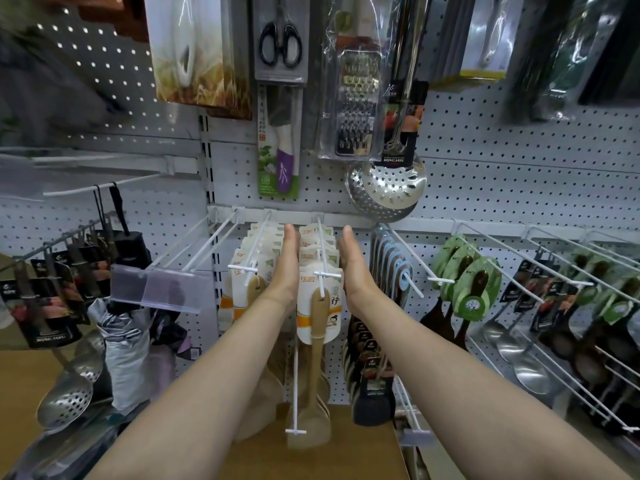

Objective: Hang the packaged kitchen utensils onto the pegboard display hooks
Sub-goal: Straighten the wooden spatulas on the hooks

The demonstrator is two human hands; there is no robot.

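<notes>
The row of packaged wooden spatulas [319, 299] hangs on a white display hook [321, 263] in the centre of the frame, between the two hands. The step in hand seems to be to square this row and push it back along the hook. To do it well, both palms should press evenly on the two sides of the cards, so the packages slide together and none twists or slips off the hook's front end. The push should go along the line of the hook, not downward, because the card holes could tear.

The left hand [287, 263] is flat with straight fingers, and it lies against the left edge of the cards. The right hand [353, 265] is also flat and straight, at the right edge of the row. Neither hand holds anything.

The front package is a cream card with an orange band, and a pale wooden spatula handle hangs over it. Just to the left in the frame hangs a second row of similar cream packages [247, 271]. To the right are blue-edged packages [391, 261], and further right, green-carded ladles [467, 271]. Above, on the pegboard [519, 161], hang a steel skimmer [386, 192], a grater [356, 102] and packaged scissors [280, 43].
</notes>
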